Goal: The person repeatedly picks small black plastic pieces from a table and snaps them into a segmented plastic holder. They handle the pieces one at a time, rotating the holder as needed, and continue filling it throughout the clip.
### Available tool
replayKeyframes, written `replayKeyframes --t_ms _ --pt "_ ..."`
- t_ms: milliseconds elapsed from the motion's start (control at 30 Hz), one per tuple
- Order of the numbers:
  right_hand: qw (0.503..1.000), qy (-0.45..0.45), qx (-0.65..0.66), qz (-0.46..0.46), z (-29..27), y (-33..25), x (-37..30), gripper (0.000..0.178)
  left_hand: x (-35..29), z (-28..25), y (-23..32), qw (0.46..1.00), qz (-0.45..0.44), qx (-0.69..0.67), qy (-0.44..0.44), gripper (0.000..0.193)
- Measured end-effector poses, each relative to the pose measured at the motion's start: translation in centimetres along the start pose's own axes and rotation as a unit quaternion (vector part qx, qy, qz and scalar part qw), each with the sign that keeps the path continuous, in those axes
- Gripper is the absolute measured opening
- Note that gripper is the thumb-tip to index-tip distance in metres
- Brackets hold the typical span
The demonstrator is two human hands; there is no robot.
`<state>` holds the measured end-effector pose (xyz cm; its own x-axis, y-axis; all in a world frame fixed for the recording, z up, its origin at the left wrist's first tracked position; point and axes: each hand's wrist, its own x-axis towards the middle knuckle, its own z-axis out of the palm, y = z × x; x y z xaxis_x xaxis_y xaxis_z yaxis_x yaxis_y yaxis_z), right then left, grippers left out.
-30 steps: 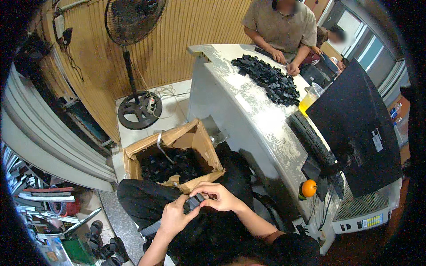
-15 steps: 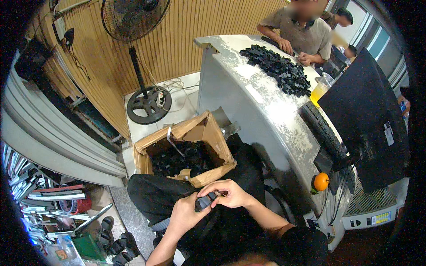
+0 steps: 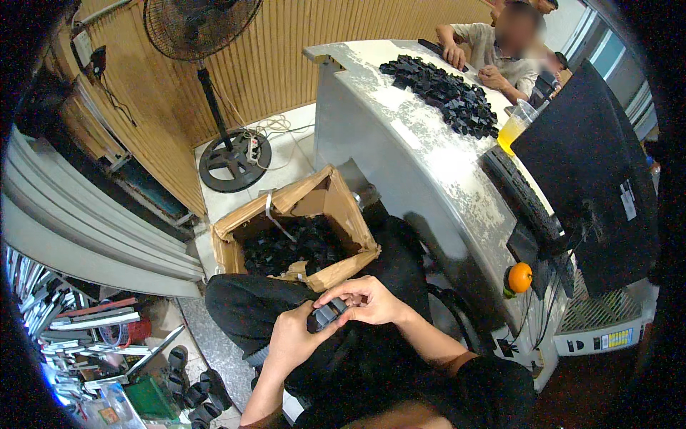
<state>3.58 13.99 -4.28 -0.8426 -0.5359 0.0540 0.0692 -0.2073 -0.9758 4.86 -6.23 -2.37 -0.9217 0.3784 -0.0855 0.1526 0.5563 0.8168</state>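
Above my lap, a small cluster of dark grey and black plastic pieces [image 3: 327, 314] sits between both hands. My left hand [image 3: 293, 337] is closed around its lower left side, thumb pressed along it. From the other side my right hand [image 3: 373, 303] pinches the cluster, its fingers curled over the top. What each piece is exactly cannot be made out. Just beyond my hands stands an open cardboard box [image 3: 346, 269] with loose black pieces [image 3: 304, 239] inside and a pale strip hanging over them.
A heap of black pieces [image 3: 446, 96] lies on the worn desk [image 3: 429, 154] at right, where another person's hands [image 3: 489, 75] work. Nearby are a cup of yellow drink [image 3: 511, 132], keyboard [image 3: 518, 189], monitor [image 3: 589, 171] and orange [image 3: 519, 277]. A standing fan [image 3: 232, 161] is behind the box.
My hands still grip the cluster, which has turned slightly and shows more of its top. The view has shifted a little. Across the desk, the other person has leaned to the right.
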Motion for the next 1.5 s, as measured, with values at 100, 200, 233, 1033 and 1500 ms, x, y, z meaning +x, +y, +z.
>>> replayKeyframes --t_ms 100,200,233,1033,1500 --pt "0.998 -0.01 -0.058 0.027 -0.4 -0.9 0.0 0.04 0.3 0.0 -0.1 0.999 0.038 -0.001 0.026 0.045" --pt "0.999 0.003 -0.005 0.036 -0.1 -1.0 0.1 0.043 0.4 0.1 0.0 0.996 0.062 -0.022 0.053 0.047" --pt "0.996 0.015 -0.09 -0.019 0.1 -0.9 0.2 0.046 0.4 0.0 0.0 0.996 0.062 -0.029 0.055 0.048" --pt "0.934 -0.219 -0.281 -0.015 -3.5 -5.0 3.1 0.047 0.5 1.3 -0.1 0.998 0.026 0.051 -0.007 0.055" --pt "0.558 0.392 -0.727 0.084 -35.0 -17.7 13.8 0.018 -0.5 1.6 -0.2 0.989 0.067 0.107 0.078 0.036"
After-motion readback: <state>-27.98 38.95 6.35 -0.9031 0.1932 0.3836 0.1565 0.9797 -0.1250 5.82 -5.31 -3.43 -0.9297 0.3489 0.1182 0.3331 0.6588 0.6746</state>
